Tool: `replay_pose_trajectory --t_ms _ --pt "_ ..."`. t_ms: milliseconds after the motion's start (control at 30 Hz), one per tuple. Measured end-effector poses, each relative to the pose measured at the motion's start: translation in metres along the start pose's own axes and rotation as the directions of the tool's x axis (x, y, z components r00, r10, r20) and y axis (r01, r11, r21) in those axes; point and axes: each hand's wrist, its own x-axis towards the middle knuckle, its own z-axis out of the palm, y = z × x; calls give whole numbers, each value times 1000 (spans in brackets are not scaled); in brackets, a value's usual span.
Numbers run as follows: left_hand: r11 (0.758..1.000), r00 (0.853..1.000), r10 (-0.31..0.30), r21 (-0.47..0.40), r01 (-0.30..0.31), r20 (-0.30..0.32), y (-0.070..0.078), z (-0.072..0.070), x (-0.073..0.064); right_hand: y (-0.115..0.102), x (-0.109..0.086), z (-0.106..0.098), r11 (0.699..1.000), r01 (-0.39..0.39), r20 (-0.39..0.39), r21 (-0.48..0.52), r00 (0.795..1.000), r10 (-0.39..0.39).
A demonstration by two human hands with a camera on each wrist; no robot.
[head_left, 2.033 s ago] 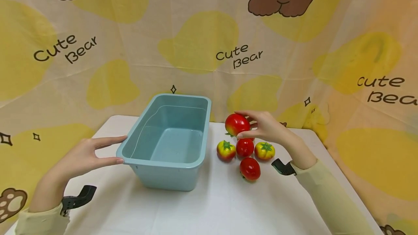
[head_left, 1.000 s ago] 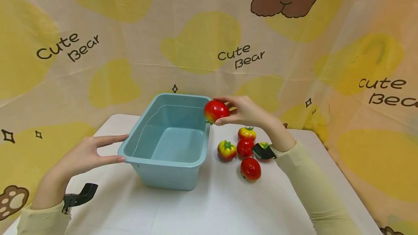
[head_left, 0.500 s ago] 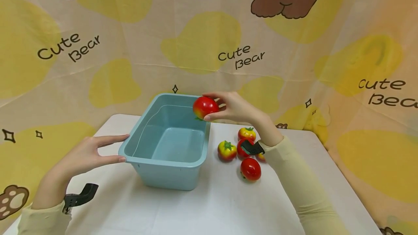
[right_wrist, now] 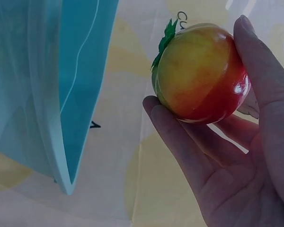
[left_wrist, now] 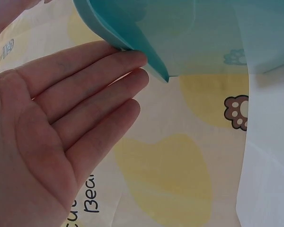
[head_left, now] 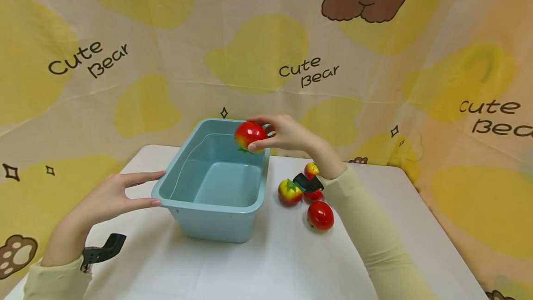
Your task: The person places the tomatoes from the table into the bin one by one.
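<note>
My right hand (head_left: 287, 134) grips a shiny red tomato (head_left: 249, 134) between thumb and fingers, above the far right part of a blue plastic bin (head_left: 208, 208). In the right wrist view the tomato (right_wrist: 199, 75) shows a yellow side and a green leafy top. My left hand (head_left: 110, 198) touches the bin's near left corner, thumb and fingers spread apart. The left wrist view shows its fingers (left_wrist: 99, 94) nearly straight, tips against the bin's rim (left_wrist: 104, 28). The visible part of the bin's floor is bare.
Right of the bin, several tomatoes lie on the white table (head_left: 233, 272): a yellow-red one (head_left: 289, 192), a red one (head_left: 320, 216) in front, and others partly hidden by the right wrist's black strap (head_left: 308, 183). A patterned cloth (head_left: 250, 68) hangs behind.
My right hand has lifted the tomato from the group and carried it up and left, from beside the bin to over it. The left hand stays at the bin's corner.
</note>
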Motion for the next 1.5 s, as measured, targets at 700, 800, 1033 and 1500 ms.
replay_pose_trajectory --t_ms 700,800,1033,1500 --pt "1000 1000 -3 -5 3 2 -1 2 0 -5 26 14 999 -35 63 23 997 34" --pt "1000 1000 -3 -8 3 4 -1 2 0 -5 28 16 999 -46 68 18 997 44" --pt "1000 1000 -1 -6 1 0 -1 2 0 -5 28 19 998 -43 74 41 996 40" --pt "999 1000 21 -23 -22 -15 0 3 1 12 -3 15 993 30 -55 115 998 -24"
